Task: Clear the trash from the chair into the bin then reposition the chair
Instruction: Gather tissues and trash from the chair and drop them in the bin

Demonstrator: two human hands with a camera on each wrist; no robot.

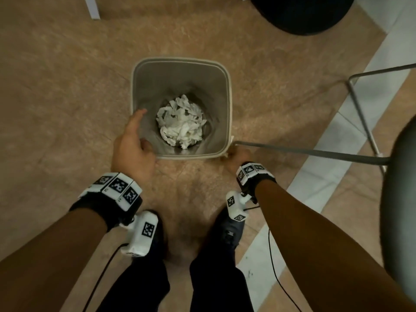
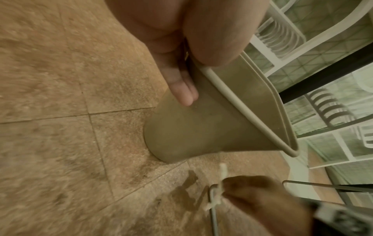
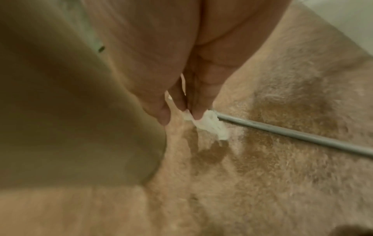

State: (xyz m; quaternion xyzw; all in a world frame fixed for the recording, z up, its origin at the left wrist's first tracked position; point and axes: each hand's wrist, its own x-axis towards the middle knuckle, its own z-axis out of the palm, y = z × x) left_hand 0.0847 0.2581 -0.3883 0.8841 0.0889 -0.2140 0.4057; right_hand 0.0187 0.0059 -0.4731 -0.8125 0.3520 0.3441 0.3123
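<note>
A grey bin (image 1: 146,86) with a pale rim stands on the tan floor and holds crumpled white tissue (image 1: 181,121). My left hand (image 1: 135,140) grips its near-left rim. The left wrist view shows the thumb over the rim and the fingers (image 2: 185,95) down the outer wall of the bin (image 2: 201,127). My right hand (image 1: 236,156) is low at the bin's near-right corner. There it pinches a white tissue scrap (image 3: 210,126) at the end of the chair's metal floor rail (image 3: 292,132). The chair's grey seat (image 1: 400,199) is at the right edge.
The chair's metal frame (image 1: 304,150) runs rightwards from the bin's corner. A black round object (image 1: 301,14) lies at the far right and a white furniture leg (image 1: 92,7) at the far left. My feet (image 1: 225,233) stand just behind the bin. White racks (image 2: 302,47) stand beyond it.
</note>
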